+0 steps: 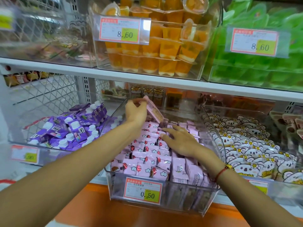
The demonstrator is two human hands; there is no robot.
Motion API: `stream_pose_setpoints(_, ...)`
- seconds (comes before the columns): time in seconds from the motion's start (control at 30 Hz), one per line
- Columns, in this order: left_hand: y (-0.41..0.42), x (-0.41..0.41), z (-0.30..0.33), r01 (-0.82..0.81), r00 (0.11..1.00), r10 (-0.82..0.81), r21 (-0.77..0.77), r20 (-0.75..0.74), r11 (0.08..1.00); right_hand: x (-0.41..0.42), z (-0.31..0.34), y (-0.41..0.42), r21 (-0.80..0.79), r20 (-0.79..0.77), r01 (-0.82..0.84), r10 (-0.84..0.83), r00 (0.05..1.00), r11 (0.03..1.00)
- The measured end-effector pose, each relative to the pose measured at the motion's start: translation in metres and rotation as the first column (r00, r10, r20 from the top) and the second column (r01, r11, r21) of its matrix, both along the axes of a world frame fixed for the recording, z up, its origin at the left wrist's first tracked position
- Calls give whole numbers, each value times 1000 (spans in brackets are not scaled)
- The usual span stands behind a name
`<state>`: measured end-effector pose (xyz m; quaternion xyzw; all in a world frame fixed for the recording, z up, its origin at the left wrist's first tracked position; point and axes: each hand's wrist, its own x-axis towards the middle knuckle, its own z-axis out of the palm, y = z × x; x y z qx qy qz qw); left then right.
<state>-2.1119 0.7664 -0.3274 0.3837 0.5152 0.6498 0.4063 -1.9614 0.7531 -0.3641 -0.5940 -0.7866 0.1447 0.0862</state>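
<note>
A clear plastic bin (164,203) on the lower shelf holds several rows of small pink snack packets (146,167). My left hand (135,113) is raised over the back of the bin and grips a pink packet (155,112), tilted on end. My right hand (180,140) lies flat on the packets in the middle of the bin, fingers straight and spread, pressing on them. A red cord bracelet (221,172) is on my right wrist.
A bin of purple pouches (72,128) stands to the left, a bin of white koala-print packets (249,149) to the right. The upper shelf (114,76) carries orange jelly cups (157,51) and green packs (262,66). An orange ledge (131,215) runs below.
</note>
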Motion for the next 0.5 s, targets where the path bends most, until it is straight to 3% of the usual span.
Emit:
stream_pose_setpoints(0.1,-26,-5,3,-1,995,-3,43,103,999,-1,17,-2,62,-436,92,-56,898,994)
stream_pose_setpoints(0.17,-41,-6,3,29,987,-37,51,157,998,3,32,-4,81,-630,141,-59,775,987)
stream_pose_setpoints(0.2,-46,-6,4,51,981,-58,45,186,998,5,37,-6,77,-683,78,-4,731,994)
stream_pose_setpoints(0.23,-50,-6,4,77,972,-83,36,219,996,6,41,-10,62,-700,-25,61,711,998)
stream_pose_setpoints(0.3,-54,-4,7,130,949,-132,24,287,991,1,45,-20,113,-617,-153,190,764,982)
stream_pose_setpoints(0.4,-57,-3,10,192,912,-184,15,367,981,-5,41,-26,418,-478,-66,281,832,906)
stream_pose_setpoints(0.47,-56,-5,10,221,913,-215,22,346,975,-4,42,-27,413,-546,-5,251,799,911)
stream_pose_setpoints(0.5,-56,-6,9,244,922,-240,24,304,969,-3,43,-27,308,-635,21,189,749,951)
